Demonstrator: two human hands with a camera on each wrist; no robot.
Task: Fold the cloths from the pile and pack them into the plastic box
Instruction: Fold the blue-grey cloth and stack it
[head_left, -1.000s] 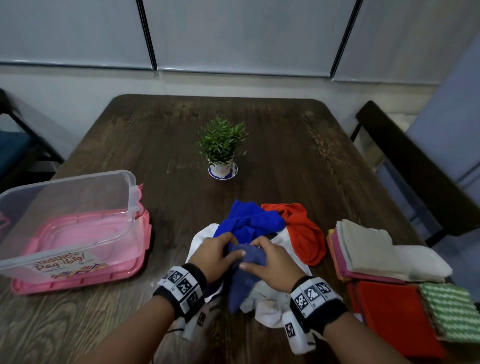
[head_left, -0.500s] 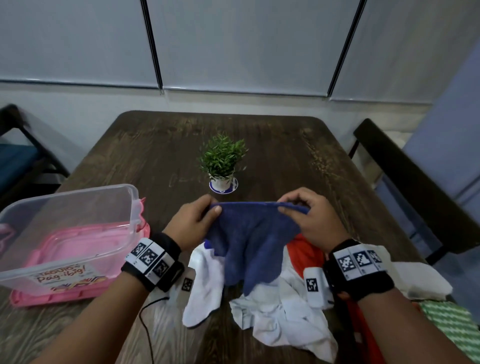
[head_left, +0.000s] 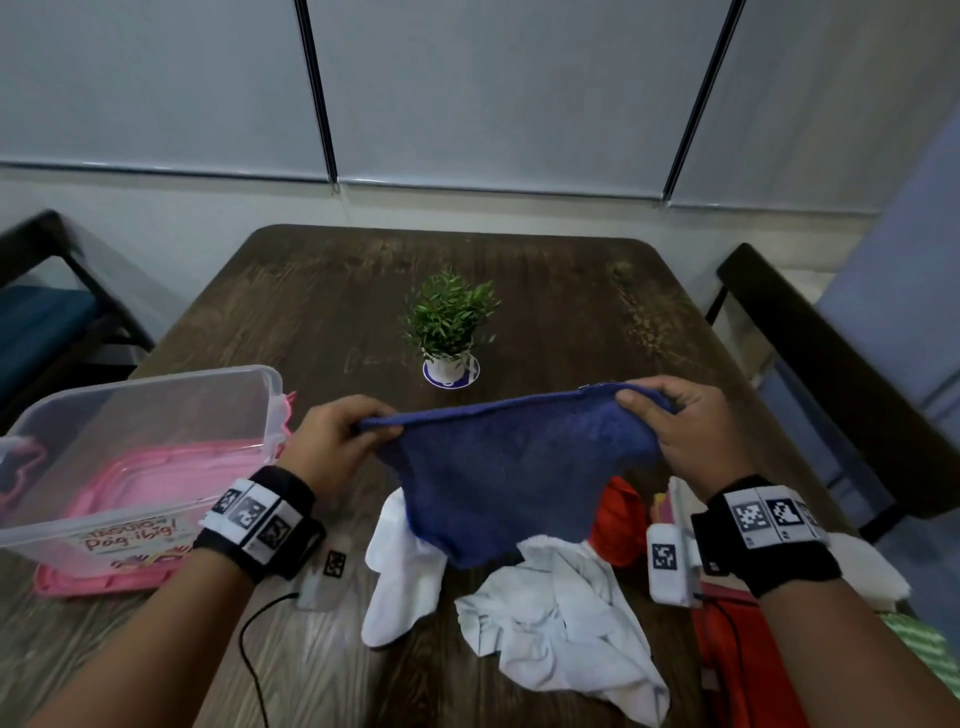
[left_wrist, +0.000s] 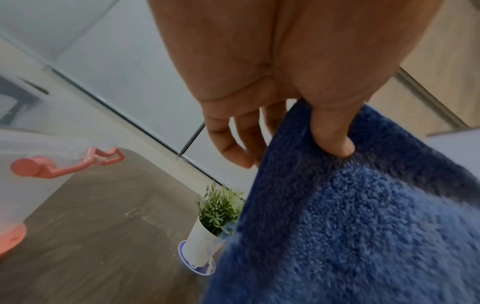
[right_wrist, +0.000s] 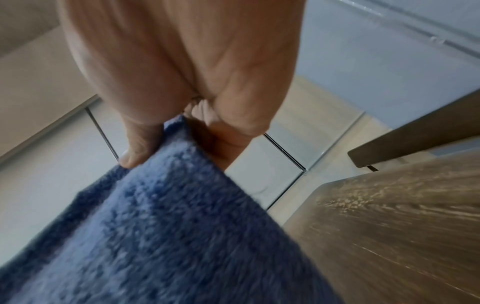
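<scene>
A fuzzy, thick-piled blue terry cloth (head_left: 511, 467) hung above the dark wood-grain table (head_left: 561, 312), stretched by its top edge. The left hand (head_left: 332, 441) pinched one corner between thumb and fingers; the right hand (head_left: 680, 431) pinched the other. Its ragged lower edge draped over crumpled white cloths (head_left: 561, 629), hiding most of an orange cloth (head_left: 618, 525). The clear plastic box (head_left: 140, 447) stood left, cut off by the frame.

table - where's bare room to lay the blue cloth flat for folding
Bare wood lies on the table beyond the potted plant, and between the plastic box and the plant. Near the body it is crowded: white cloths, an orange cloth and folded stacks at right. Both hands hold the blue cloth.
</scene>
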